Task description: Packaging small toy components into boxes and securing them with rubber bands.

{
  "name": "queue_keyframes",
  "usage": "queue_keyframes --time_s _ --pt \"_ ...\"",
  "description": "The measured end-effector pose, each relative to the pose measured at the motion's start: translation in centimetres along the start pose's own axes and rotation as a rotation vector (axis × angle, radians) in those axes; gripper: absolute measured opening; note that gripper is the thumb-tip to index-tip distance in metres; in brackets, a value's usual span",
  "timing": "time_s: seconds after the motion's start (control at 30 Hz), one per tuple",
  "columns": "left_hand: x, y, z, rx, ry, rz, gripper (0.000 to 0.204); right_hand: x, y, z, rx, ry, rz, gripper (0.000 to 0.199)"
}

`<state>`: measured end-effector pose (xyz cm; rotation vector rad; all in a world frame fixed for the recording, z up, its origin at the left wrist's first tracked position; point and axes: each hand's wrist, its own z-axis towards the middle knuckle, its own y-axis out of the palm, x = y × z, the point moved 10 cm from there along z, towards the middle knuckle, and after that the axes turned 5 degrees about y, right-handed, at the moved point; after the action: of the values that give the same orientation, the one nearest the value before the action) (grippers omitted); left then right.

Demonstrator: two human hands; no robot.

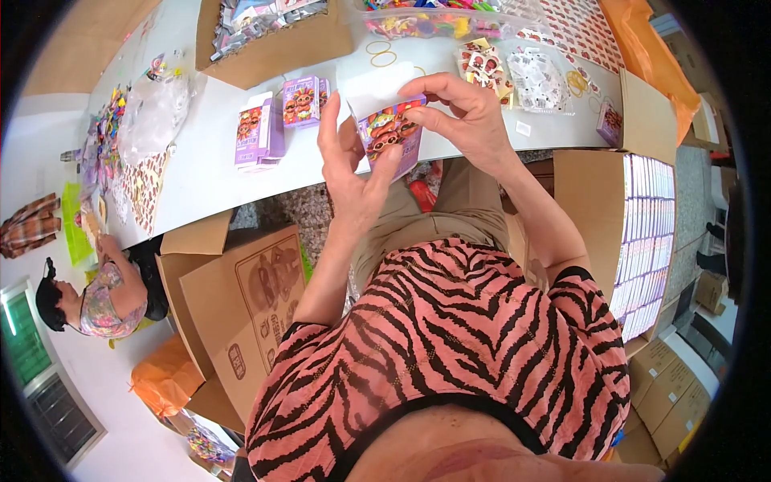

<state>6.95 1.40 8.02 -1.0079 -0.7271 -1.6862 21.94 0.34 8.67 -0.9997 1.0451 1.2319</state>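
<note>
Sleeves of another person (108, 293) show at the far left, where this person sits at the end of the long white table (201, 161). Near this person, on the left part of the table, lie small colourful toys and a clear plastic bag (152, 112). Under the table edge stands a brown carton (257, 297) with printed drawings on its side. Further right on the table stand several small purple boxes (269, 120) in a group, and behind them is an open cardboard box (277, 48) with packets inside.

In the middle, the left hand (353, 173) holds a small purple box (391, 132) from the left side, thumb on its front and fingers curled behind. The right hand (466, 112) pinches the top right corner of the same box with thumb and fingers close together. The box is lifted just above the near edge of the table, in front of the person's chest.

To the right lie yellow rubber rings (382, 53), sticker sheets (482, 64) and a clear packet (540, 80). At the far right an open carton (646, 241) is filled with rows of purple boxes.
</note>
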Motion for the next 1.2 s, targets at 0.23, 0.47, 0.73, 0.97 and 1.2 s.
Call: queue_keyframes --time_s 0.23,0.47,0.73,0.97,1.2 --pt "0.9 -0.7 -0.1 -0.047 0.177 0.231 0.06 -1.0 0.0 -0.1 -0.011 0.039 -0.02 0.022" --pt "-0.4 -0.6 0.2 -0.09 0.131 0.323 0.046 -1.6 0.3 -0.4 -0.012 -0.002 -0.212 0.013" --pt "2.2 1.5 0.4 0.05 0.278 0.691 0.084 -1.3 0.4 -1.4 0.186 -0.057 -0.24 0.012" --pt "2.2 1.5 0.7 0.1 0.31 0.721 0.095 -2.0 0.2 -1.4 0.189 -0.065 -0.129 0.031" --pt "2.9 1.8 0.9 0.089 0.376 0.774 0.089 -4.2 1.9 0.1 -0.114 -0.259 -0.433 0.032"
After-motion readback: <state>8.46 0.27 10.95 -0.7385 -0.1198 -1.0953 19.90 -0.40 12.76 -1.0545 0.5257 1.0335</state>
